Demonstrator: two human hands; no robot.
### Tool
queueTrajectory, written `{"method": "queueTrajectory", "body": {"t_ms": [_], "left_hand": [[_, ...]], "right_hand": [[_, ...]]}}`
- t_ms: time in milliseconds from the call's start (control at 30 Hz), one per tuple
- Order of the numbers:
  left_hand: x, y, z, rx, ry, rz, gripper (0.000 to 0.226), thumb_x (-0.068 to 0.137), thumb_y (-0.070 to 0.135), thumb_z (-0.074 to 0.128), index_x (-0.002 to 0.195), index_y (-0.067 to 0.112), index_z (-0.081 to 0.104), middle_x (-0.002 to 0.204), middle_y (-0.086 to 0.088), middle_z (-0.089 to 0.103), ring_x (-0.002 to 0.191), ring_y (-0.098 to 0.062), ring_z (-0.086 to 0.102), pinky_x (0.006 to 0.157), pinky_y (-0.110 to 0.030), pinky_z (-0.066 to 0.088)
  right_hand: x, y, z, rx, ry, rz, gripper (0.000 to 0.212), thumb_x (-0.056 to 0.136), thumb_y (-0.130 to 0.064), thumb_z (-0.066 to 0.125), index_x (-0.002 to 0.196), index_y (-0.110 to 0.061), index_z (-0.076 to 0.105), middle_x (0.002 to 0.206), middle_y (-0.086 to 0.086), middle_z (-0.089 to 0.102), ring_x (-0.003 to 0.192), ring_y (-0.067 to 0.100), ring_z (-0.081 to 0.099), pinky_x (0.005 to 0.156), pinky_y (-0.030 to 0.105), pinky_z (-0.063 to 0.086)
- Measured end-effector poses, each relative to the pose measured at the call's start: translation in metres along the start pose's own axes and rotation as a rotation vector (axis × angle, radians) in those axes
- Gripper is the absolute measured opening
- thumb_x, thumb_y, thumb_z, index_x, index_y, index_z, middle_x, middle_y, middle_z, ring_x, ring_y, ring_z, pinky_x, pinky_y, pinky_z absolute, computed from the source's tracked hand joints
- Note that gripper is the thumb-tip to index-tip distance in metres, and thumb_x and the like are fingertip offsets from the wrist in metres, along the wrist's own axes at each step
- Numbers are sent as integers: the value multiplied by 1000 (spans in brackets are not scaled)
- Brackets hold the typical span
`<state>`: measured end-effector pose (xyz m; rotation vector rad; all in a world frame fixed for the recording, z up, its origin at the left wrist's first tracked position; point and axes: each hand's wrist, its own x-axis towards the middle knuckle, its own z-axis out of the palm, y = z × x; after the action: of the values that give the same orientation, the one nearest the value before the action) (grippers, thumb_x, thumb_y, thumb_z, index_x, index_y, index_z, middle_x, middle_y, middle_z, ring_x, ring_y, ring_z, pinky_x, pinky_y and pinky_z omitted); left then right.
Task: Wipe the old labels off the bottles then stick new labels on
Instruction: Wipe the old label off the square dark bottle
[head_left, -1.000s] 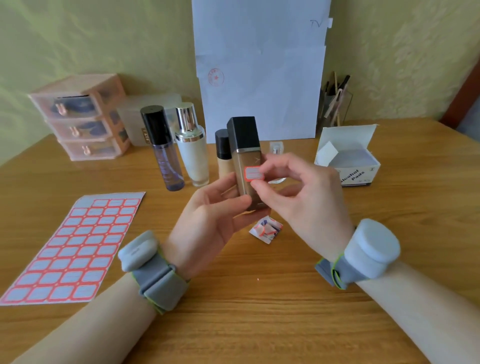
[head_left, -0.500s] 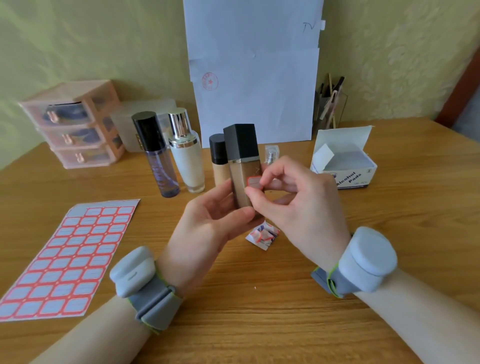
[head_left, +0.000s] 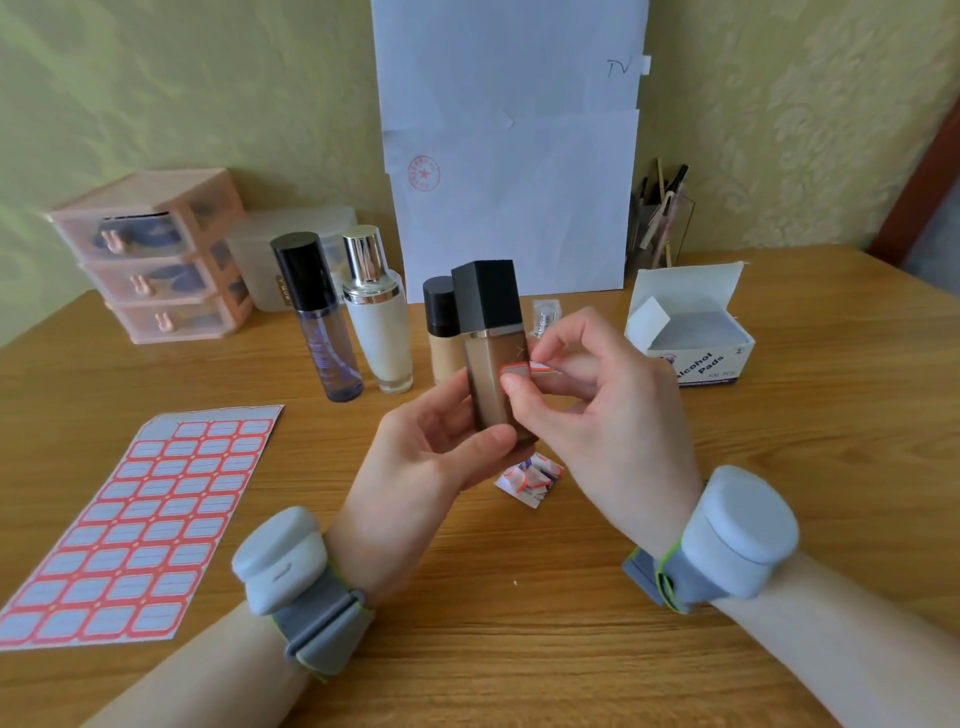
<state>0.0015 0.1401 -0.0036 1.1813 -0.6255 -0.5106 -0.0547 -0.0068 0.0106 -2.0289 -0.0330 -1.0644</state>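
My left hand (head_left: 431, 457) holds a square brown bottle (head_left: 491, 364) with a black cap upright above the table. My right hand (head_left: 592, 405) pinches a small red-bordered label (head_left: 519, 370) against the bottle's front, one end lifted off the glass. A sheet of red-bordered labels (head_left: 140, 525) lies flat at the left. Three more bottles stand behind: a purple one with a black cap (head_left: 322, 317), a white one with a silver cap (head_left: 376, 317), and a beige one (head_left: 441, 332) partly hidden by the held bottle.
An open box of alcohol pads (head_left: 691, 338) stands at the right. Crumpled label scraps (head_left: 530, 480) lie under my hands. A pink drawer unit (head_left: 156, 254) and a frosted box (head_left: 260, 260) sit at the back left, a pen holder (head_left: 660, 223) at the back right, white papers (head_left: 509, 156) on the wall.
The label lay flat on the bottle's front a second ago; now its right end is raised off the glass between my right fingers. The bottle stayed in my left hand.
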Motion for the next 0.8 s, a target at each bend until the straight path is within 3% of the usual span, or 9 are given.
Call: {"method": "queueTrajectory", "body": {"t_ms": [100,300,500,633,733,800], "left_hand": [[1,0,-2,-15,9,-17,45,89,-6,61,134,5,58,123,-19,71,115,-33,68,100,-43,55],[1,3,-3,-49,-12,-8,49,88,-3,59,136,3,56,125,-18,69,117,-31,67,98,-40,55],[0,1,-3,-2,-12,7,48,87,1,58,135,6,57,127,-15,69,120,-30,65,100,-42,54],[0,2,-2,3,-27,0,48,88,1,57,136,5,57,127,-17,69,121,-34,64,102,-45,53],[1,3,-2,-22,-26,-8,45,88,1,57,133,4,59,124,-18,70,117,-33,67,97,-39,56],[1,4,-2,-52,-24,-11,44,88,0,58,131,4,60,120,-19,72,112,-31,70,93,-35,57]], "right_hand": [[-1,2,3,31,-28,5,17,89,-15,69,97,-22,55,88,-13,75,85,-7,70,67,15,56],[-1,0,0,39,-72,-6,22,84,-25,76,93,-25,56,90,-11,76,87,-9,69,61,4,45],[0,-2,-3,4,-51,-50,20,85,-25,75,90,-24,56,81,-8,76,80,-5,71,58,12,49],[0,-4,-1,-104,-11,-130,15,88,-26,72,89,-22,57,69,-6,73,67,6,71,56,22,52],[1,-1,-2,-98,-24,-118,8,94,-25,65,94,-18,61,76,-12,73,75,-3,70,58,14,52],[2,2,-3,-78,-53,-108,9,99,-18,57,102,-13,63,76,-26,64,71,-16,62,60,5,46]]}}
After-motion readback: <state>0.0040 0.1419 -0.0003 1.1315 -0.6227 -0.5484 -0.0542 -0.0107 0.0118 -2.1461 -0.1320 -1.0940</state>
